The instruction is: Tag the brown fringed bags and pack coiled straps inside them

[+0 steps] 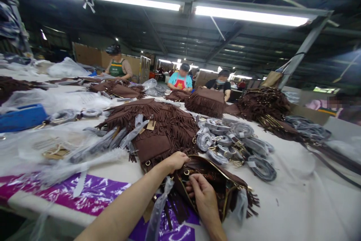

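Observation:
A dark brown fringed handbag point(239, 182) lies in front of me with its gold zip undone and its mouth wide. My left hand point(177, 161) is closed on the bag's rim at its far left end. My right hand point(201, 190) reaches into the mouth, fingers curled together near the inner lining; whatever they pinch is hidden. A gold ring point(186, 172) shows between the two hands. Clear plastic wrap point(160, 207) hangs below the left wrist, and another piece point(241, 205) covers the bag's right end.
Beyond the bag lie stacked brown fringed bags point(158, 120). Coiled, plastic-wrapped straps point(237, 135) with gold clasps are heaped to the right. Purple plastic film point(104, 188) drapes the table's near edge. Clear bags and a blue object point(22, 117) lie left. Several co-workers point(180, 79) are across the table.

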Demonstrator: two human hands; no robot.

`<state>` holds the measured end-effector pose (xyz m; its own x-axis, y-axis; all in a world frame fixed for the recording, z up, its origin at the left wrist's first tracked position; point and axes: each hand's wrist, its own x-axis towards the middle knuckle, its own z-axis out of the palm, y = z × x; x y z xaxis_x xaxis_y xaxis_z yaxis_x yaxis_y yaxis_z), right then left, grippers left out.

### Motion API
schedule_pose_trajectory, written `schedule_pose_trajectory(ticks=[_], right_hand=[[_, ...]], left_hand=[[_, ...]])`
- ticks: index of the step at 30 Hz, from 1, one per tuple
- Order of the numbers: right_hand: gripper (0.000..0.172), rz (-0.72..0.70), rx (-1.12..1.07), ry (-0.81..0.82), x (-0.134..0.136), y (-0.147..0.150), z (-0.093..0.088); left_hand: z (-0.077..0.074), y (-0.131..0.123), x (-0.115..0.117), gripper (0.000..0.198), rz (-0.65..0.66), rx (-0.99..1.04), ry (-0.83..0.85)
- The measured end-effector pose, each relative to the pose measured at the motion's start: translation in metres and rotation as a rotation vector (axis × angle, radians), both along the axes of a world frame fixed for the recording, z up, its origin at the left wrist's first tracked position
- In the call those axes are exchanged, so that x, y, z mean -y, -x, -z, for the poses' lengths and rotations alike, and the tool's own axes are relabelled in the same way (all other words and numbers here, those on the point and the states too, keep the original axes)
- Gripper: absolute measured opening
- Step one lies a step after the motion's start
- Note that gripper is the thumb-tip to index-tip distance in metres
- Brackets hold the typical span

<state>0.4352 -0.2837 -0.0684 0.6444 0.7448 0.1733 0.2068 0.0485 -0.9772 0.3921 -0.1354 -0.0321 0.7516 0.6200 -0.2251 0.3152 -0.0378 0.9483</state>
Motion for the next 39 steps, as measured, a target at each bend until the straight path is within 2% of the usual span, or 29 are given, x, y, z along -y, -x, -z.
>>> schedule_pose_trajectory(ticks=[8,10,13,15,17,20,22,23,25,27,31,36,39], right_hand=[[0.043,-0.048,-0.131,-0.135,-0.013,0.011,-0.005],[0.047,-0.056,-0.054,-0.123,-0.012,0.009,-0.005],[0.040,-0.057,0.092,-0.067,-0.009,0.005,-0.002],[0.037,-0.060,0.107,-0.056,-0.007,0.003,0.000],[0.035,-0.068,0.080,-0.069,-0.007,0.002,0.001],[0.034,-0.076,0.082,-0.099,-0.007,0.000,0.000],[0.035,-0.089,0.100,-0.118,-0.008,-0.001,0.000],[0.036,-0.094,0.101,-0.127,-0.008,-0.001,0.000],[0.037,-0.107,0.071,-0.133,-0.008,-0.002,0.001],[0.039,-0.125,0.029,-0.130,-0.009,-0.004,0.004],[0.042,-0.165,-0.022,-0.138,-0.012,-0.005,0.009],[0.038,-0.148,-0.010,-0.160,-0.013,-0.003,0.009],[0.032,-0.151,0.041,-0.135,-0.011,-0.003,0.007]], left_hand=[[0.007,-0.001,0.004,0.013,-0.036,0.053,-0.146],[0.008,-0.001,0.006,0.008,-0.055,0.076,-0.189],[0.005,0.003,0.009,0.004,-0.066,0.108,-0.244],[-0.003,0.012,0.011,0.013,-0.052,0.157,-0.287],[-0.015,0.027,0.013,0.024,0.008,0.263,-0.437],[-0.033,0.052,0.016,0.033,0.263,0.380,-0.804],[-0.040,0.063,0.017,0.030,0.445,0.298,-1.013],[-0.042,0.066,0.018,0.024,0.494,0.215,-1.105],[-0.043,0.067,0.019,0.015,0.541,0.037,-1.279],[-0.043,0.064,0.019,0.015,0.578,-0.091,-1.412],[-0.042,0.058,0.013,0.008,0.637,-0.138,-1.515],[-0.041,0.056,0.007,0.013,0.733,-0.138,-1.548],[-0.046,0.058,0.008,0.016,0.735,-0.120,-1.517]])
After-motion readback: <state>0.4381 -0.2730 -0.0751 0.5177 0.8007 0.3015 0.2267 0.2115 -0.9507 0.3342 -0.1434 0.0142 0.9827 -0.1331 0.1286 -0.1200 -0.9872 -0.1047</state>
